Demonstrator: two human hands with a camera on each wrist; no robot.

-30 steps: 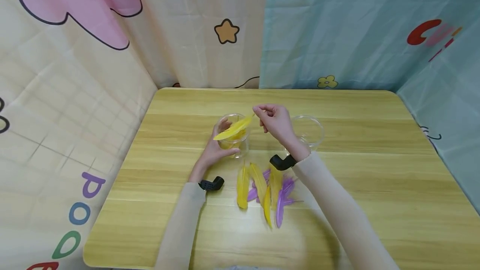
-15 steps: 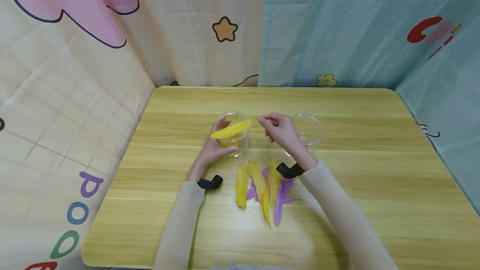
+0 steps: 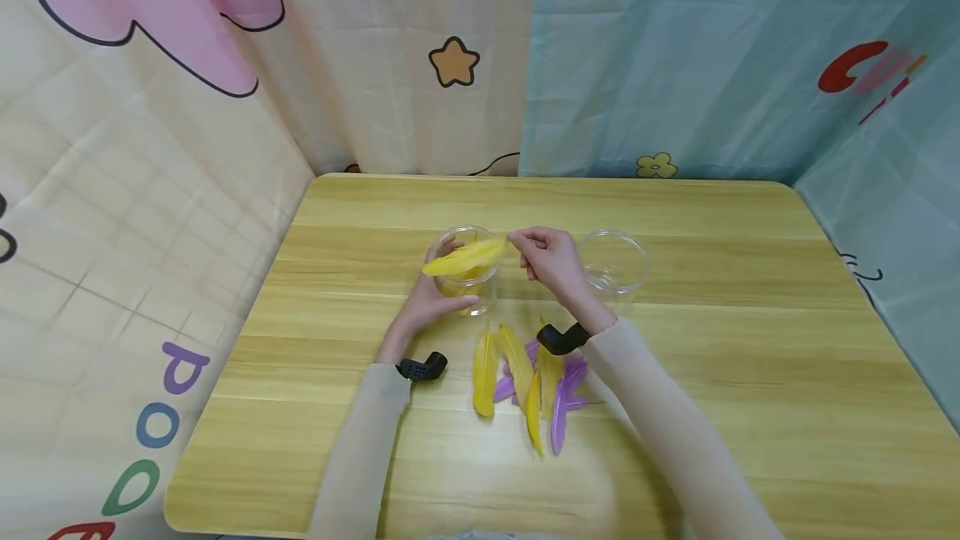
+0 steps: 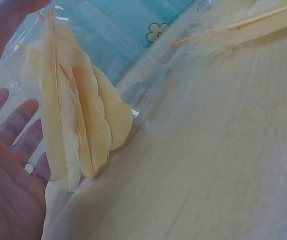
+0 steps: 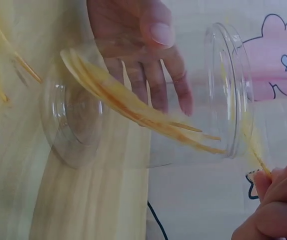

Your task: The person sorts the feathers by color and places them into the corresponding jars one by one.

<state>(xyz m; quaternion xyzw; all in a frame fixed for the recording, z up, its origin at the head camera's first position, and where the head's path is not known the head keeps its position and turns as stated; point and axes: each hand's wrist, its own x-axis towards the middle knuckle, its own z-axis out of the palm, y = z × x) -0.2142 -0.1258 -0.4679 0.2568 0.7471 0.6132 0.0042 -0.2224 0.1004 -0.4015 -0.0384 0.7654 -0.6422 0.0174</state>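
My left hand (image 3: 429,303) grips a clear plastic jar (image 3: 487,297), thumb on the near side and fingers round the far side. Inside the jar stand several yellow feathers (image 4: 86,110), quills upward, as the left wrist view shows. Between thumb and fingertips my right hand (image 3: 557,263) pinches the quill of another yellow feather (image 3: 465,258). That feather lies nearly level across the jar's mouth, its vane pointing left. In the right wrist view, the pinching fingers (image 5: 278,200) are just beyond the jar's rim (image 5: 238,90).
A second clear jar (image 3: 636,272) stands right of my right hand, partly behind it. Nearer to me, several loose yellow feathers (image 3: 485,377) and purple feathers (image 3: 559,419) lie in an overlapping group on the wooden table (image 3: 300,457). Printed curtains (image 3: 420,123) hang behind and beside the table.
My right hand has come down a little, and the pinched feather has gone from a slant to nearly level over the jar's mouth. The left hand keeps its grip on the jar.
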